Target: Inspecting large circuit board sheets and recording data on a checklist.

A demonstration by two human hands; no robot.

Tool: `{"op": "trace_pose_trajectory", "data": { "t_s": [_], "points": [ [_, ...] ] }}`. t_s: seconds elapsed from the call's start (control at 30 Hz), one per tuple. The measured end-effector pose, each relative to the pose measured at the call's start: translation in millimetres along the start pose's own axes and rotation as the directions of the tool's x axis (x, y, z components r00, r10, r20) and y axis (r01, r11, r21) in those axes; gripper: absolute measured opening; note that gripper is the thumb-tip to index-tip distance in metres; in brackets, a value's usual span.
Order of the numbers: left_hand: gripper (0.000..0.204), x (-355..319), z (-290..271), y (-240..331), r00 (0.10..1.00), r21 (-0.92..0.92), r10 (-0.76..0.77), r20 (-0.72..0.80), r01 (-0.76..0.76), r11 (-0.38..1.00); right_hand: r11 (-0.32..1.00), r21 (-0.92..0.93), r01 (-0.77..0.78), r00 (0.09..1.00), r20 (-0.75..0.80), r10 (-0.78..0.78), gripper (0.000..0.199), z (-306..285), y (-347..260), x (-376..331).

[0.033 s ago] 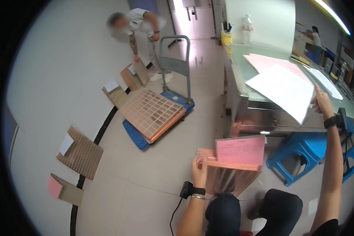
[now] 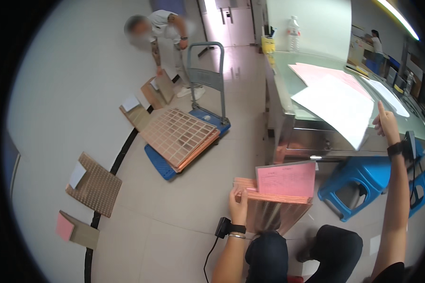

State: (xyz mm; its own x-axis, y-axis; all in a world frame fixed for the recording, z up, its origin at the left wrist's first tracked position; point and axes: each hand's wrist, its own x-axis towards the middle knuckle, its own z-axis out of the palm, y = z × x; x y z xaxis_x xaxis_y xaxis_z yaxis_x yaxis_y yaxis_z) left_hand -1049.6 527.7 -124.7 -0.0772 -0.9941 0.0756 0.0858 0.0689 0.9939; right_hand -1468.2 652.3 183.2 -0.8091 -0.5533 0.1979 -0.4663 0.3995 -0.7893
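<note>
On my feed: left hand point(image 2: 239, 206) gripped the boards point(image 2: 277, 216) | right hand point(image 2: 386, 124) beside white sheet point(image 2: 334, 109), hold unclear | I judged slack grip risked toppling boards

Over by the wall point(image 2: 61, 70), a person in a white top point(image 2: 165, 22) bends low toward the brown boards point(image 2: 158, 89). Near them sits a blue trolley point(image 2: 206, 78) loaded with copper-toned grid panels point(image 2: 179, 137). A patterned board point(image 2: 99, 188) leans farther along. On the table point(image 2: 279, 73) I spot a clear bottle point(image 2: 293, 37) beside a yellow pen holder point(image 2: 268, 45); a blue stool point(image 2: 366, 172) stands below, and pale double doors point(image 2: 229, 28) close off the far end.
</note>
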Motion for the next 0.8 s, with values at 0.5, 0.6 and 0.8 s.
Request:
{"op": "trace_pose_trajectory", "data": {
  "t_s": [0.5,0.6,0.8],
  "points": [
    [0.017,-26,-1,1,0.995,-0.005,-0.006,-0.098,0.006,1.000,0.776,0.621,-0.113,0.977,0.211,-0.026,0.057,208,165,-256],
    [0.018,-43,-4,12,0.991,0.042,-0.030,-0.134,0.036,0.998,0.742,0.656,-0.139,0.964,0.261,-0.050,0.059,220,152,-275],
    [0.030,-62,0,27,0.976,0.007,-0.013,-0.216,0.015,1.000,0.720,0.678,-0.148,0.944,0.313,-0.100,0.048,220,133,-298]
  ]
}}
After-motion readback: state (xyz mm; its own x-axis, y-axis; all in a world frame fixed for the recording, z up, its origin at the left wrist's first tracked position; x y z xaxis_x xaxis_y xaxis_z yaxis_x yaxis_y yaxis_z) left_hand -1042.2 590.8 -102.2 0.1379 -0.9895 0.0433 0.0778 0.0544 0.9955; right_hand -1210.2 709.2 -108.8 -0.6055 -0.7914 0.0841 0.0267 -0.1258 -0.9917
